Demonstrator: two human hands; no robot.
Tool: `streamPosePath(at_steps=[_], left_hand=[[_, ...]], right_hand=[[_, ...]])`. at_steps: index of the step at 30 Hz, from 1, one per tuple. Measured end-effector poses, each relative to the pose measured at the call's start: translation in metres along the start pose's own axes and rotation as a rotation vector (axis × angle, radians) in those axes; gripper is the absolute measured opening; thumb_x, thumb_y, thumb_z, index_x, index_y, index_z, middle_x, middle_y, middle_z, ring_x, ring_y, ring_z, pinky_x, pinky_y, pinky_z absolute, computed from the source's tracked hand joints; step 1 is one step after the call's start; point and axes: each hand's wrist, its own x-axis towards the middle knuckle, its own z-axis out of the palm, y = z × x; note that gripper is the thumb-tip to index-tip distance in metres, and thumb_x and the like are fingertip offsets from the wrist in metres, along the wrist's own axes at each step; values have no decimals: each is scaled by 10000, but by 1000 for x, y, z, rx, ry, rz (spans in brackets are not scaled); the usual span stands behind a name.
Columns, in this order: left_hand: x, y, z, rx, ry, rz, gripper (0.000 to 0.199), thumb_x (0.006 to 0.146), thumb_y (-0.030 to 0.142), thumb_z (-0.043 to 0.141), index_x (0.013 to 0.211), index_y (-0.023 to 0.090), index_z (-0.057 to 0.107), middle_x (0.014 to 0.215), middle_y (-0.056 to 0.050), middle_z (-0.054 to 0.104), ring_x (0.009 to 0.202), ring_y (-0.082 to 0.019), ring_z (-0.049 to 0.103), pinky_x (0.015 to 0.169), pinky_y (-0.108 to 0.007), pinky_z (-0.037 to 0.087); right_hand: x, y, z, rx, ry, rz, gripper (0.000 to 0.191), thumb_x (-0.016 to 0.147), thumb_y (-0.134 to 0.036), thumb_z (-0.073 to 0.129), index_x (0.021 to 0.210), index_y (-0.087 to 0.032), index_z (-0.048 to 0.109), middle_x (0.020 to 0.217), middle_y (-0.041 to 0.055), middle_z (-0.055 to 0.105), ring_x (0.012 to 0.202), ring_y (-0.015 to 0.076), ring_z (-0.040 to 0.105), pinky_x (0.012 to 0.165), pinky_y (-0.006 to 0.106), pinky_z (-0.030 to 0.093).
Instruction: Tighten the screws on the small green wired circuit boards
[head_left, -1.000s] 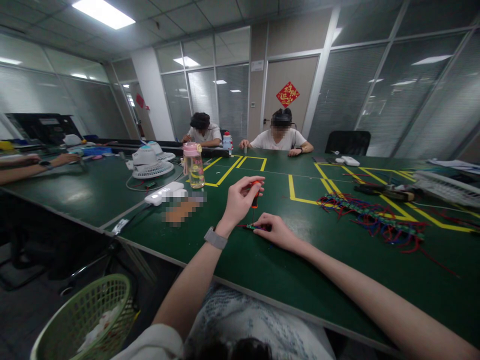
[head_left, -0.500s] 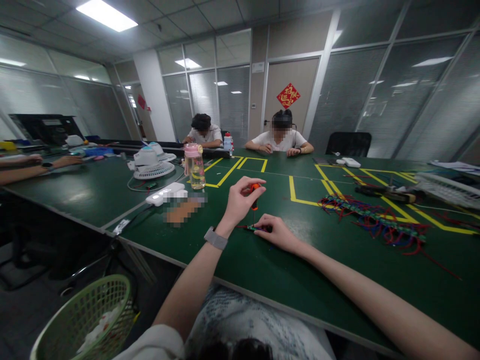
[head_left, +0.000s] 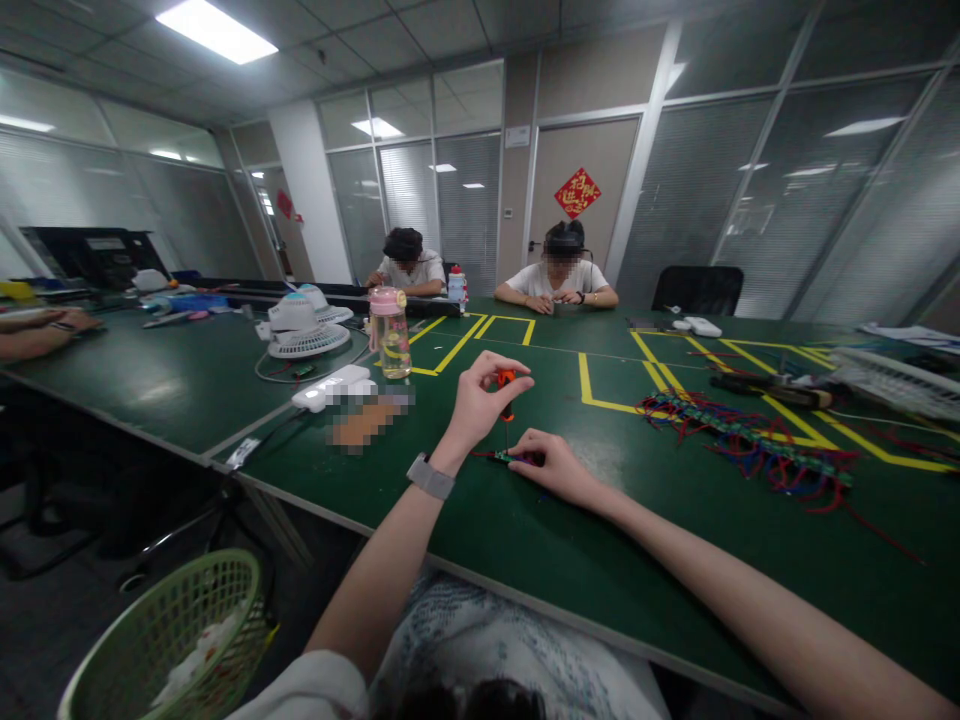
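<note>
My left hand (head_left: 484,395) is closed around the orange and black handle of a screwdriver (head_left: 508,397), held upright. Its thin shaft points down at a small green circuit board (head_left: 501,456) lying on the green table. With thumb and fingers, my right hand (head_left: 551,463) pinches the board's right end and presses it against the tabletop; part of the board is hidden under those fingers. A red wire sticks out at the board's left side. Whether the screwdriver's tip sits in a screw is too small to tell.
To the right lies a long row of circuit boards with red and blue wires (head_left: 750,440). A pink-lidded bottle (head_left: 390,335), white fans (head_left: 307,330) and a white power strip (head_left: 337,387) stand to the left. A green basket (head_left: 172,640) is below. Two people sit opposite.
My hands stay in nearly the same place, with the screwdriver still upright over the board. Opposite, a person's hands have come closer together; at far left, another person's arms have drawn back.
</note>
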Motion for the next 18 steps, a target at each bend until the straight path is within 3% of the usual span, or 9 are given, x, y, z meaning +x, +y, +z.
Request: streamPosePath(at_steps=[4,6,9,13,15,18], left_hand=[[0,3,0,-83,-69,-28,242,876,311,511,996,195,685,1137,-83,600,1035,-182,580,835,-290,498],[0,3,0,-224,-113,-88,290,896,314,466,1084,187,646,1194,-99,594,1033,-202,604,834,-332,520],[0,1,0,-277,-81,-137,312,856,332,539,1103,162,626,1126,-109,636,890,-190,656,775,-348,550],[0,-3,-2,-109,-11,-89,275,761,351,662,971,174,676,913,-51,663,748,-134,629,665,-261,540],[1,-3,-3,-16,0,-46,232,735,348,690,898,183,693,887,-35,637,759,-122,606,663,-233,518],[2,-1,-4,-10,-17,-19,220,833,343,571,919,187,700,1008,-63,619,921,-150,599,766,-250,509]], right_hand=[[0,-2,-1,6,-4,10,143,778,-223,646,881,-158,721,786,35,589,677,131,534,631,260,437],[0,-3,-1,7,-4,7,139,781,-225,643,875,-158,720,788,36,590,676,131,532,630,260,437],[0,-3,-1,4,-2,5,148,795,-240,630,874,-154,721,778,38,585,668,131,528,613,258,430],[0,-2,0,4,3,4,152,800,-251,627,877,-161,722,777,36,584,667,130,527,612,258,430],[0,-1,0,4,5,2,148,798,-248,631,878,-164,723,772,33,581,668,130,527,615,258,430],[0,-1,1,3,10,7,143,793,-245,636,871,-162,724,755,28,573,658,128,524,607,255,426]])
